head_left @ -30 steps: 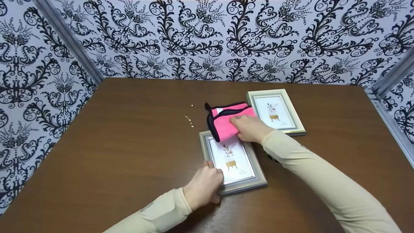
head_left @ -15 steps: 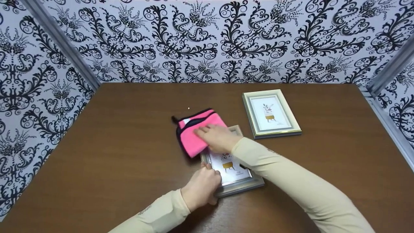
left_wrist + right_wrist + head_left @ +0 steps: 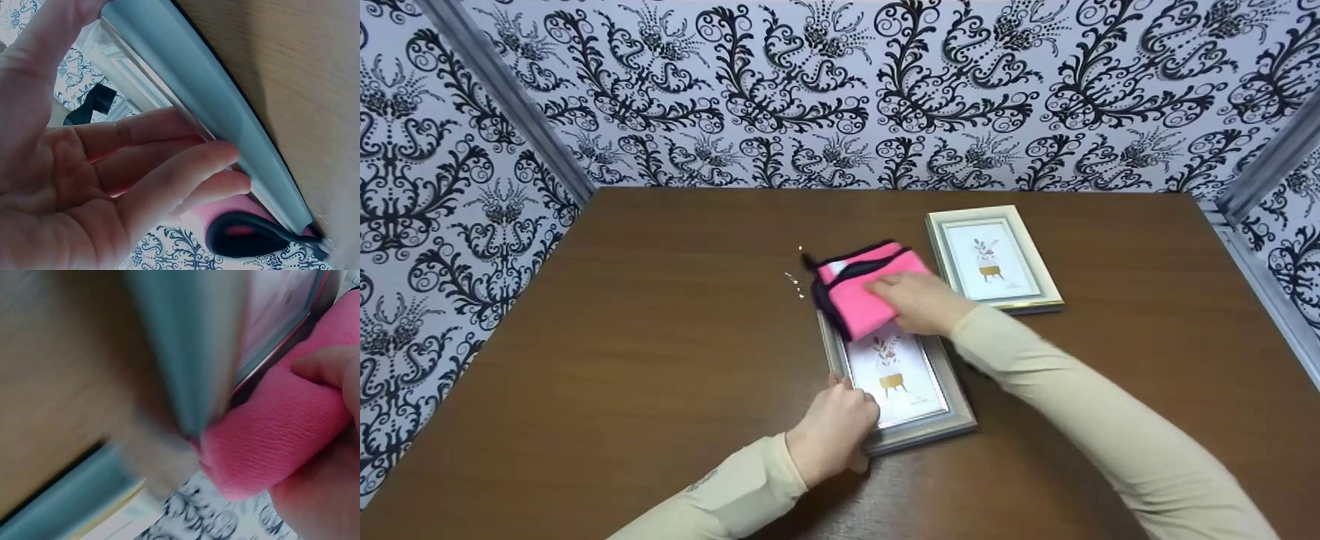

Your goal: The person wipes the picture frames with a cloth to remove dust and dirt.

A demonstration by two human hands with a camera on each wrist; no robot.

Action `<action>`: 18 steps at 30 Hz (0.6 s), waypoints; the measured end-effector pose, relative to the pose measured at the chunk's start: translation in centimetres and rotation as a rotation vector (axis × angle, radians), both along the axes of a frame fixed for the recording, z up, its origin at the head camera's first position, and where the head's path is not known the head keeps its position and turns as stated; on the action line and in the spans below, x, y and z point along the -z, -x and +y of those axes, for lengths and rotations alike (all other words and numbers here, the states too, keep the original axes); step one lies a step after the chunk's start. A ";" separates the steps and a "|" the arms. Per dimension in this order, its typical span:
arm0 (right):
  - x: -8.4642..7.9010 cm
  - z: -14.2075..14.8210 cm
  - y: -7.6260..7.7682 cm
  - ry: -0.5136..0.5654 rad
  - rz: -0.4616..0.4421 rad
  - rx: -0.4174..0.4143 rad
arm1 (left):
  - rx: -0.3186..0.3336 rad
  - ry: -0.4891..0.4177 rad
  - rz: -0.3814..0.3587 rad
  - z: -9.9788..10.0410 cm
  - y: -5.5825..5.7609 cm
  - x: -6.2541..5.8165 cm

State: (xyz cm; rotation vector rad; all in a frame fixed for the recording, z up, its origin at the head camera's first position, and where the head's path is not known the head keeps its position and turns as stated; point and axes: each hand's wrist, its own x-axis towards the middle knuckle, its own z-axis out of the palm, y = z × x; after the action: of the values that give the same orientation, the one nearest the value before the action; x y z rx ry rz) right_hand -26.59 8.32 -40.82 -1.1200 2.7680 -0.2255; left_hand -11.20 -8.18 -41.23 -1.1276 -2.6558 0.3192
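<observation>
In the head view a silver-framed picture frame [image 3: 958, 401] lies flat on the table, showing a plant in a yellow pot. My left hand [image 3: 831, 426] grips its lower left corner; in the left wrist view the fingers touch the frame's side [image 3: 214, 90]. A folded pink cloth [image 3: 856, 304] with black edging covers the frame's upper end. My right hand [image 3: 921, 301] holds the cloth, pressing it over the frame. The right wrist view shows the thumb against the pink fabric [image 3: 270, 433], bunched over the frame's edge [image 3: 191, 343].
A second, cream-edged picture frame [image 3: 1042, 277] lies flat at the back right, close to the right hand. Small white specks [image 3: 795, 283] dot the brown table [image 3: 645, 322] left of the cloth. Patterned wall panels [image 3: 840, 90] stand behind and at the sides.
The right hand swept the cloth left past the frame's upper left edge, then back right over its upper end. The left hand stays at the frame's corner.
</observation>
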 end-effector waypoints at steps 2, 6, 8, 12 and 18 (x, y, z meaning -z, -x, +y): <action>0.1 1.2 0.2 0.006 0.018 0.033 | 0.001 0.006 -0.001 0.0 0.0 0.0; 0.1 2.2 0.2 -0.005 0.046 0.072 | -0.007 0.020 -0.032 0.2 0.0 -0.3; 0.0 2.0 0.0 -0.036 0.050 0.081 | -0.004 0.021 -0.049 0.2 0.1 -0.4; -0.1 0.5 -0.5 -0.142 0.065 0.080 | -0.001 -0.006 -0.067 0.1 0.1 -0.4; -0.5 -2.5 -1.1 -0.202 0.055 0.032 | 0.001 -0.020 -0.059 0.1 0.0 -0.3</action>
State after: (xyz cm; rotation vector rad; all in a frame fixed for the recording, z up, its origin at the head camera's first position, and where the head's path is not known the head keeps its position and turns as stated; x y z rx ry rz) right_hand -25.53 5.84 -40.31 -1.0466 2.7816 0.0818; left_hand -11.20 -8.07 -40.91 -1.1498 -2.7028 0.2625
